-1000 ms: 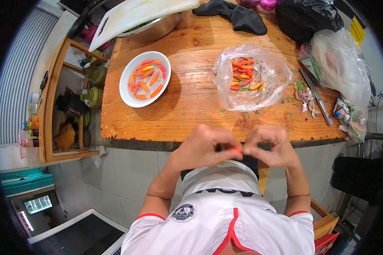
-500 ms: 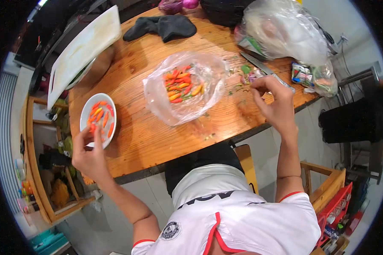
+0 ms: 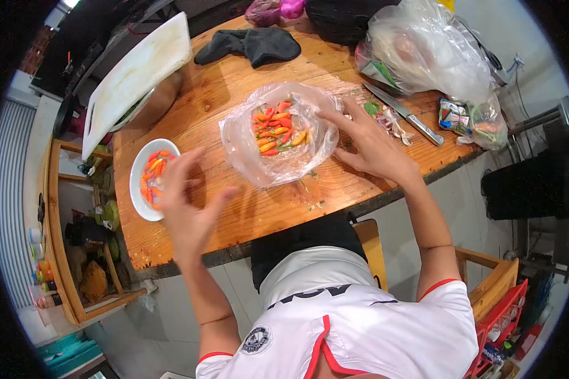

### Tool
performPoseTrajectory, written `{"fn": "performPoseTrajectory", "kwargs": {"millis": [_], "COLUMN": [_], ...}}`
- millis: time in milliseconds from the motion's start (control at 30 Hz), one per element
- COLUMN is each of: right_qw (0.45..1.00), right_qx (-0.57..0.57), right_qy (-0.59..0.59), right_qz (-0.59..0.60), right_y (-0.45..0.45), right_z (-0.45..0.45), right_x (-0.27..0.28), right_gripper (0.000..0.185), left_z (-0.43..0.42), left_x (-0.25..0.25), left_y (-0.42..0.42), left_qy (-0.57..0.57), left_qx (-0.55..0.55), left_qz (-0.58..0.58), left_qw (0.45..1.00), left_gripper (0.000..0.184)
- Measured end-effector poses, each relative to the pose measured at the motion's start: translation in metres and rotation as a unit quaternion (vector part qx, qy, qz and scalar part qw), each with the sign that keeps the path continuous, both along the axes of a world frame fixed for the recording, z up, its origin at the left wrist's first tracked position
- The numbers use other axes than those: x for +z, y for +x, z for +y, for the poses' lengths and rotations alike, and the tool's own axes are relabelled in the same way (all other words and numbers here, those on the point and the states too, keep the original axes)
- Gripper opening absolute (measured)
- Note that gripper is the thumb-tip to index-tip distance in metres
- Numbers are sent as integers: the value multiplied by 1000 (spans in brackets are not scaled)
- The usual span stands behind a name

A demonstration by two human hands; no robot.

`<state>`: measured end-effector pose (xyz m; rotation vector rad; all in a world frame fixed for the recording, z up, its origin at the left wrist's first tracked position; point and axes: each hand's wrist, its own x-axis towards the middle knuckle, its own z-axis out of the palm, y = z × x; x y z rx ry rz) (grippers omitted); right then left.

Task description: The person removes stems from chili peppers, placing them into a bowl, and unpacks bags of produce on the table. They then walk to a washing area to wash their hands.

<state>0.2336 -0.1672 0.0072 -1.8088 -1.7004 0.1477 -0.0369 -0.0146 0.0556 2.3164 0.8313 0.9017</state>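
Note:
Red, orange and yellow chili peppers lie inside an opened clear plastic bag in the middle of the wooden table. My right hand is at the bag's right side, fingers apart, its fingertips at or very near the plastic. To the left, a white bowl holds more chilies. My left hand, slightly blurred, hovers between the bowl and the bag with its fingers spread and nothing in them.
A knife lies right of the bag beside scraps and peelings. Dark cloth rests at the back. A white cutting board leans over a metal bowl. Filled plastic bags occupy the back right.
My left hand has left the white bowl and moved right, fingers spreading. My right hand has gone from near the knife leftward to the bag, its pinch opening.

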Motion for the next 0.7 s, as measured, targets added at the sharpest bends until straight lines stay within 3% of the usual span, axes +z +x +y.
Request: {"fn": "performPoseTrajectory", "kwargs": {"millis": [67, 167, 200, 333, 433, 467, 567, 667, 700], "right_qw": [999, 991, 987, 967, 961, 957, 950, 954, 943], "right_qx": [-17, -25, -27, 5, -1, 41, 154, 189, 176], "right_qy": [45, 128, 157, 255, 229, 242, 238, 154, 141], "right_qz": [-3, 17, 27, 27, 153, 153, 134, 172, 244], "right_y": [0, 3, 3, 9, 16, 21, 18, 26, 33], "right_z": [7, 17, 19, 25, 38, 48, 65, 73, 76], "right_x": [3, 17, 23, 57, 70, 69, 71, 76, 79], "right_gripper": [62, 47, 41, 9, 9, 16, 25, 30, 29], "left_z": [-4, 0, 13, 14, 17, 14, 2, 10, 11], "left_x": [-4, -16, -22, 4, 27, 36, 43, 48, 49], "left_y": [19, 40, 42, 64, 82, 88, 119, 131, 129], "left_qy": [-40, 0, 55, -115, -213, -235, -161, 30, 79], "left_qx": [-57, -84, -116, -59, -51, -53, -203, -197, -190], "left_qz": [74, 60, 29, -122, -184, -155, -178, -150, -154], "left_qw": [995, 995, 991, 984, 958, 958, 949, 968, 966], "left_gripper": [48, 43, 33, 15, 15, 16, 17, 35, 41]}}
